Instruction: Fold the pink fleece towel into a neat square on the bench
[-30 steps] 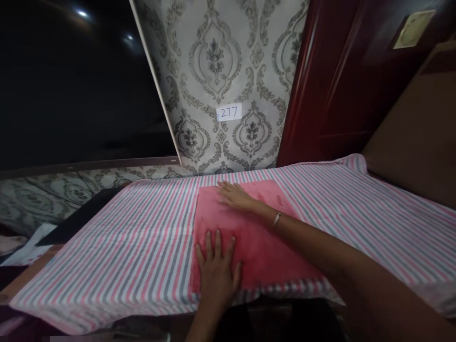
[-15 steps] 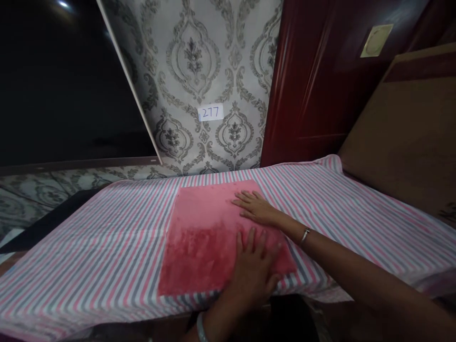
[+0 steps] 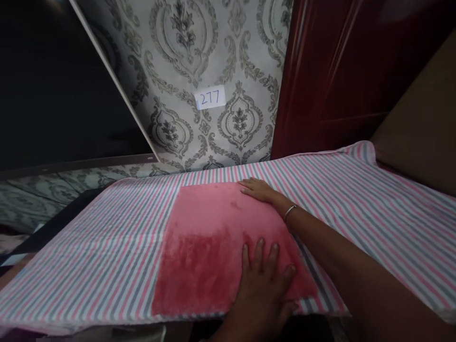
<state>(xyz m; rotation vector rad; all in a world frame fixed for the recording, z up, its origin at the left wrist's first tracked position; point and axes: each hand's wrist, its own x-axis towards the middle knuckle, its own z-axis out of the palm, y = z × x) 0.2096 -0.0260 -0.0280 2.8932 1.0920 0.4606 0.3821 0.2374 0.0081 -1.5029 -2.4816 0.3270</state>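
Observation:
A folded pink plush cloth [image 3: 210, 237] lies flat on a pink, grey and white striped sheet [image 3: 107, 247]. My left hand [image 3: 263, 285] rests palm down on the cloth's near right corner, fingers spread. Palm down on the far right corner of the cloth lies my right hand [image 3: 258, 189], fingers stretched out, a thin bangle [image 3: 289, 211] on the wrist. Neither hand holds anything.
Patterned grey wallpaper with a white label reading 277 [image 3: 210, 98] stands behind the table. A dark screen [image 3: 53, 95] fills the left, a dark red wooden door [image 3: 338, 80] the right, and a brown board [image 3: 423, 128] leans at far right.
My left hand has slid from the cloth's near middle to its near right corner. The right hand has moved along the far edge to the right corner. The camera has shifted.

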